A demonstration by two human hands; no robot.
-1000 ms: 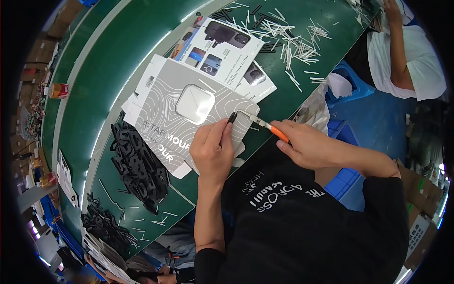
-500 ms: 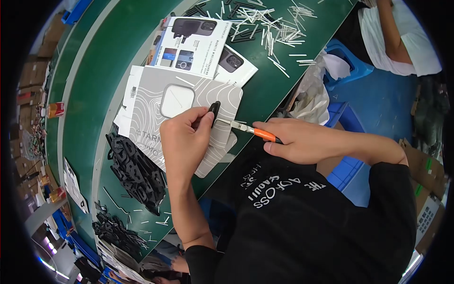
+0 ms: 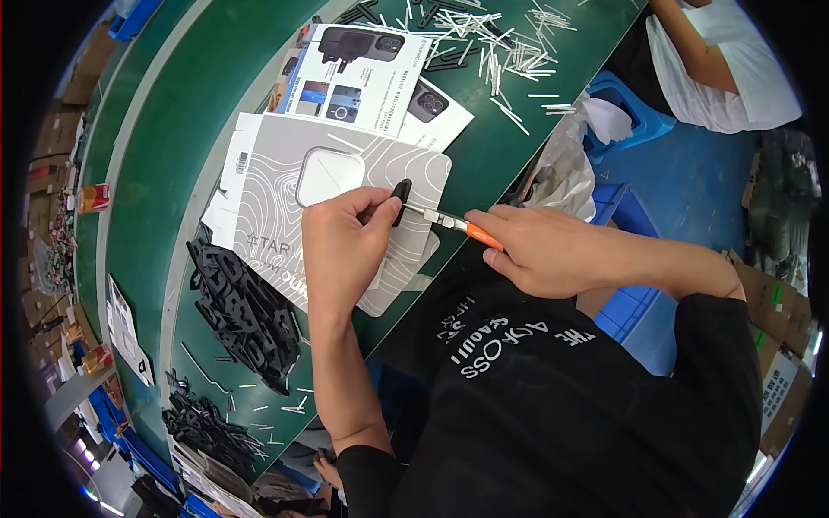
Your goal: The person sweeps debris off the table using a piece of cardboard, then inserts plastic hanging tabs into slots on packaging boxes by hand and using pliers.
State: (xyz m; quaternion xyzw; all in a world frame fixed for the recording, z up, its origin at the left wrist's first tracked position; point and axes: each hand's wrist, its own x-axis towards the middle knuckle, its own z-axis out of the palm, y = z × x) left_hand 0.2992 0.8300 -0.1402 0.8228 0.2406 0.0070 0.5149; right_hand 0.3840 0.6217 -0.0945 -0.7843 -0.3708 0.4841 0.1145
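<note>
My left hand (image 3: 350, 237) pinches a slim black plastic piece (image 3: 402, 192) upright between thumb and fingers, above a grey printed card sheet (image 3: 285, 186). In my right hand (image 3: 540, 250) is an orange-handled pair of pliers (image 3: 482, 235), its silver metal head pointing at the black piece. A thin pale pin (image 3: 414, 208) runs from the head to the piece; whether it is inserted, I cannot tell. Close to my left forearm lies a heap of black plastic pieces (image 3: 246, 315).
White sticks (image 3: 509, 65) and black pieces lie scattered at the far end of the green table (image 3: 147, 224). Printed boxes (image 3: 367, 82) overlap the card. A smaller black pile (image 3: 207, 427) is at the near end. Another person's arm (image 3: 704, 47) and a blue stool (image 3: 630, 116) are at upper right.
Both hands, with the black piece and the pliers, have shifted slightly right in view. The plier head now sits closer to the black piece.
</note>
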